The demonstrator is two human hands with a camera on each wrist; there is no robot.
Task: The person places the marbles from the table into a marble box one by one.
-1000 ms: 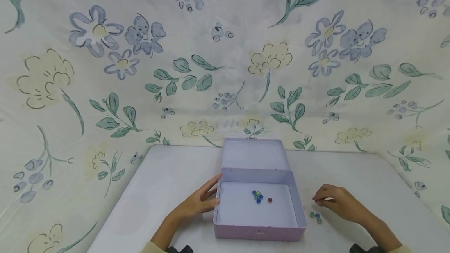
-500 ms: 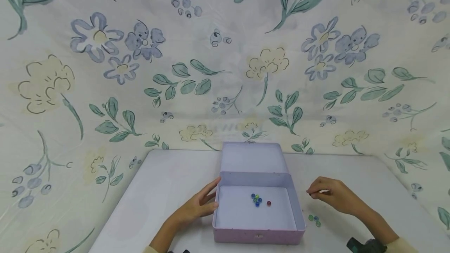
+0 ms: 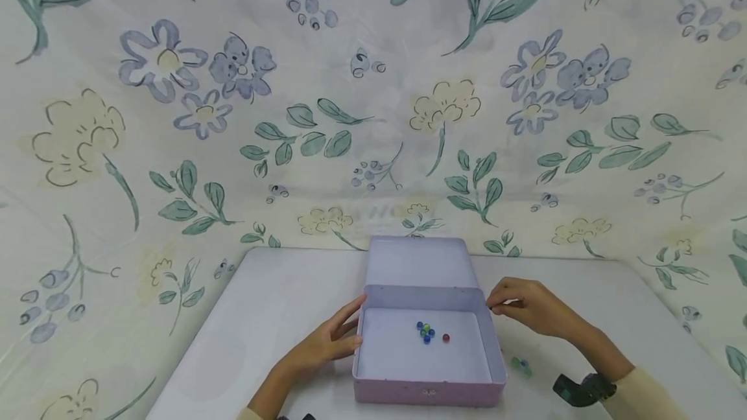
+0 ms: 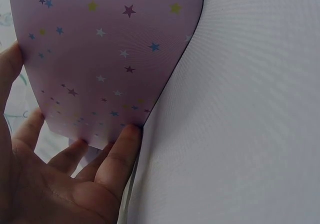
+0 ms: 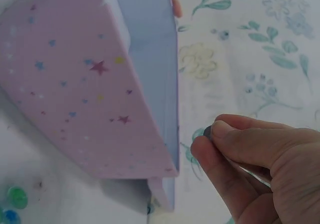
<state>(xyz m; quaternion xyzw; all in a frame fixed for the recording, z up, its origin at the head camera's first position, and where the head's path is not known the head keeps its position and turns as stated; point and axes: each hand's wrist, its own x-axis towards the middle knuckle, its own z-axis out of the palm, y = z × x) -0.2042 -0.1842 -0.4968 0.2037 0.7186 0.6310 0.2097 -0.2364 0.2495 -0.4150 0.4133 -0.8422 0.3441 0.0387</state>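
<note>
A pink tin box (image 3: 428, 391) printed with small stars stands on the table with its lid (image 3: 420, 261) folded back. Inside lie several glass marbles (image 3: 426, 336) in a cluster, blue and green, and one red marble (image 3: 446, 338) apart. My left hand (image 3: 321, 345) rests its extended fingertips against the box's left wall (image 4: 110, 73). Near the back right corner of the box, my right hand (image 3: 533, 306) pinches a small dark marble (image 5: 207, 132) between thumb and finger. In the right wrist view that marble is beside the box's rim, mostly covered by the fingertips.
A few green and blue marbles (image 3: 521, 366) lie on the white table (image 3: 280, 297) just right of the box. One of them, a green marble (image 5: 17, 197), shows at the lower left of the right wrist view. A floral cloth (image 3: 373, 115) hangs behind.
My right hand has lifted away from the loose marbles and moved left to the box's back right corner, carrying the pinched marble. The left hand stays against the box.
</note>
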